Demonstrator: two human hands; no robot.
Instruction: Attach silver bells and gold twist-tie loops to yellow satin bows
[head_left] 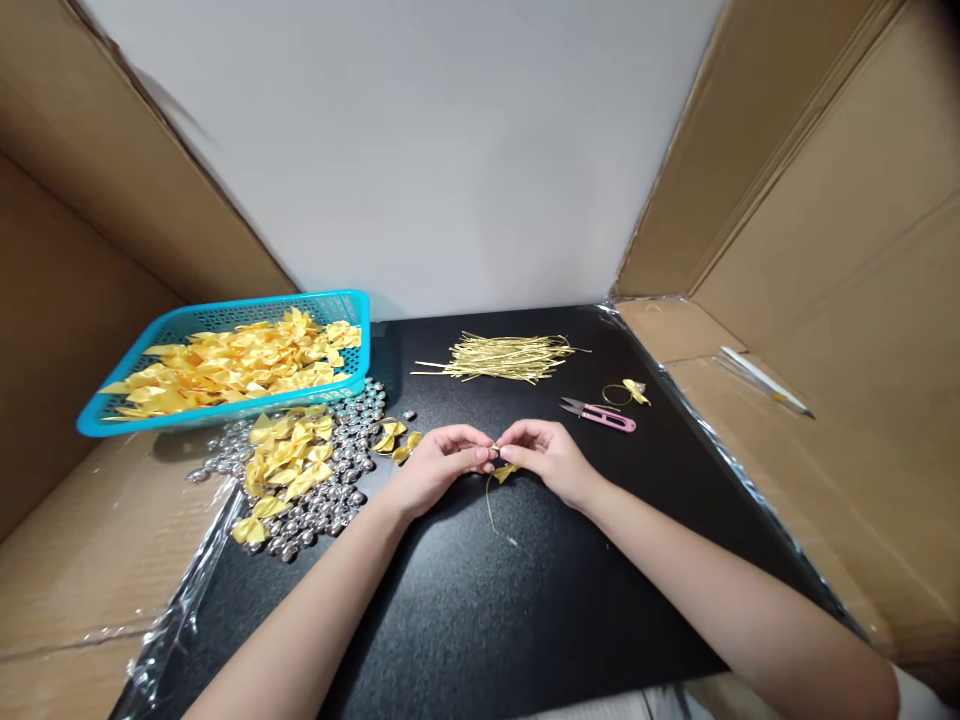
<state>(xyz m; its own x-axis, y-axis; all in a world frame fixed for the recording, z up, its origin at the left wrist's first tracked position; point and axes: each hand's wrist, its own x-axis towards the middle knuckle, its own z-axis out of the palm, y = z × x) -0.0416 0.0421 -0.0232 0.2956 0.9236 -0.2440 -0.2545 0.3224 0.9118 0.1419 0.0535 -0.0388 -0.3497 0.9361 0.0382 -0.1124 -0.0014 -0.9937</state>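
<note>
1. Your left hand [439, 466] and right hand [553, 460] meet above the table [450, 610], fingers pinched narrow around a small piece [495, 450], too hidden to identify.
2. The yellow bow [505, 473] sits just below your right fingers; gold cord [490, 507] trails beside it.
3. You seem to be fastening cord to bow; the next move calls for a steady pinch.

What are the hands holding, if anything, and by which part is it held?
The left hand and right hand together pinch a yellow ribbon piece with gold cord; the exact part held is hidden.
</note>
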